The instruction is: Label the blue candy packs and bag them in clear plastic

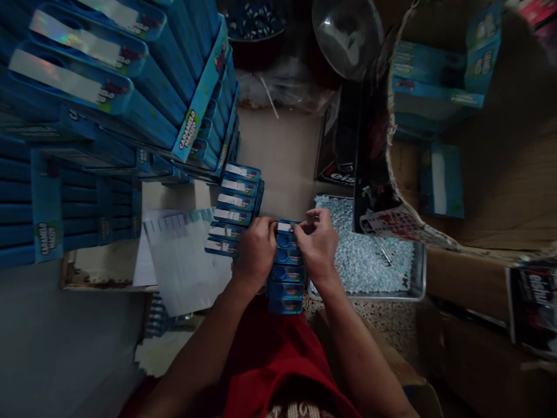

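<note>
Left hand (256, 247) and right hand (319, 244) both closed on a row of small blue boxes (285, 273), gripping its far end from either side, apparently to keep the row aligned. The row runs from the lap outward. A second row of boxes (235, 212) lies just left; a metal tray (420, 273) of pale blue candies sits right. Stacked blue cartons (108, 116) crowd the left.
</note>
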Demonstrator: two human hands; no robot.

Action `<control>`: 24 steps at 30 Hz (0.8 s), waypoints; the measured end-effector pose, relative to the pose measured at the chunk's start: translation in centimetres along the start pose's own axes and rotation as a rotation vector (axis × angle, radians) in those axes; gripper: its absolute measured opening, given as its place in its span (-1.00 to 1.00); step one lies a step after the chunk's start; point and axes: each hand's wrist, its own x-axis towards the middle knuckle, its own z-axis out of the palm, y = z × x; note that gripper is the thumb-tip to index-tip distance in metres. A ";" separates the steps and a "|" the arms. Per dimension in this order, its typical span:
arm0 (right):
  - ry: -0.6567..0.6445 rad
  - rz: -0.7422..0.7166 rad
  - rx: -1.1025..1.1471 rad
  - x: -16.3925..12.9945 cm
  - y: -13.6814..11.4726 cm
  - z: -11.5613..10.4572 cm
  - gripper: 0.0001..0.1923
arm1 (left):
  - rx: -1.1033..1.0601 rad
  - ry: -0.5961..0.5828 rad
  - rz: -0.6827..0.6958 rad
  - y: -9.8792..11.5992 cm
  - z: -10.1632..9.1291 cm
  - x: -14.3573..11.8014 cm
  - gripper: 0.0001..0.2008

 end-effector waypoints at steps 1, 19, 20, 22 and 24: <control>0.034 -0.028 -0.034 0.1 0.2 -0.2 -0.64 | -0.017 -0.020 -0.031 0.0 0.3 0.0 -0.79; 0.260 -0.014 0.002 -7.5 -3.8 -3.7 -0.58 | 0.238 0.306 -0.029 -11.6 -11.5 -6.4 -0.87; 0.232 -0.077 0.027 -9.8 -5.0 -2.7 -0.65 | 0.271 0.309 -0.123 -15.0 -12.2 -5.5 -0.87; 0.013 -0.196 0.130 -14.0 -6.6 1.2 -0.60 | 0.285 0.188 -0.183 -21.3 -12.3 -2.7 -0.80; -0.452 -0.251 0.217 -16.7 -6.7 7.0 -0.53 | 0.324 0.014 -0.161 -25.9 -11.2 0.5 -0.61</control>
